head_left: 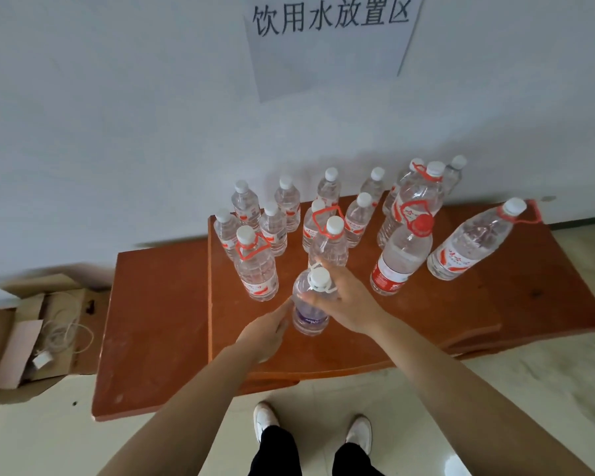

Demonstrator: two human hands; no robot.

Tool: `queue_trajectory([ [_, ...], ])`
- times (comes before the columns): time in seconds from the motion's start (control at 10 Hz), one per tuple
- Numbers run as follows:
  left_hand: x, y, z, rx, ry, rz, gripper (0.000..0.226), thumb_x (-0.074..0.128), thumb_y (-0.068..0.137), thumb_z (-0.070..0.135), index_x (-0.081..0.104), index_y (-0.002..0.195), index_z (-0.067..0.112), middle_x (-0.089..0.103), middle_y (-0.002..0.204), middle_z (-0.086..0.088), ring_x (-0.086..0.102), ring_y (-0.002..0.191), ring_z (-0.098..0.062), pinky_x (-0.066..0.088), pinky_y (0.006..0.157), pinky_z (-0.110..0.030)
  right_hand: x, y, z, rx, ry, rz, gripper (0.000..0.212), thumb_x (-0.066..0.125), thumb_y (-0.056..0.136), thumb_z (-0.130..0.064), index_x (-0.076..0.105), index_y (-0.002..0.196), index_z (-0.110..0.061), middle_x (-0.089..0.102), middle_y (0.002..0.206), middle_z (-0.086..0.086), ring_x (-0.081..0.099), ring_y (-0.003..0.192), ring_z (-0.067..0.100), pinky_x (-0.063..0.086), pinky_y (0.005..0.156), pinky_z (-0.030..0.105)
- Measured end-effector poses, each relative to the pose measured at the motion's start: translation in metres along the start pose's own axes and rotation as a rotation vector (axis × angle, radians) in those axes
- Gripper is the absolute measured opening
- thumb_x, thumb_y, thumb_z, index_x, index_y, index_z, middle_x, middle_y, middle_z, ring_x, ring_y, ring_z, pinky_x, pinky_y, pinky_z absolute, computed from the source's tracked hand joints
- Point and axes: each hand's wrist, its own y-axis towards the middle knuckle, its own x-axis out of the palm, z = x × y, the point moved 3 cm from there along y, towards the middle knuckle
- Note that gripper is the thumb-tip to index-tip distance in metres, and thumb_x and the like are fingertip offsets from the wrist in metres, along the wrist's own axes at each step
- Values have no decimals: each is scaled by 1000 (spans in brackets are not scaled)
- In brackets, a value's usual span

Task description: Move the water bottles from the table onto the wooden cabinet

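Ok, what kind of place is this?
Likely an indoor drinking-water storage corner: the wall sign reads drinking water placement area, many water bottles stand on a wooden cabinet, and an open cardboard box sits beside it.

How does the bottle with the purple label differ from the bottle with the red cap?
The purple-label bottle has a white cap and is held by the right hand; the red-cap bottle has a red label, looks bigger and stands free. Both are clear and upright.

the cabinet (158, 321) is reddish brown. the bottles (256, 273) are clear with white caps and red-and-white labels; the front bottle (308, 317) has a purple label. the sign (330, 53) at top is white with black characters.
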Motion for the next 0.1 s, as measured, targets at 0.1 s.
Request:
queue_trajectory([
  [0.1, -22, -22, 16, 32, 64, 125, 54, 30, 108, 35, 7, 157, 39, 44, 154, -5, 51, 133, -26, 44, 107, -39, -26, -19, -7, -25, -21, 17, 92, 67, 83, -67, 23, 157, -37, 33, 162, -10, 34, 147, 14, 32, 120, 47],
])
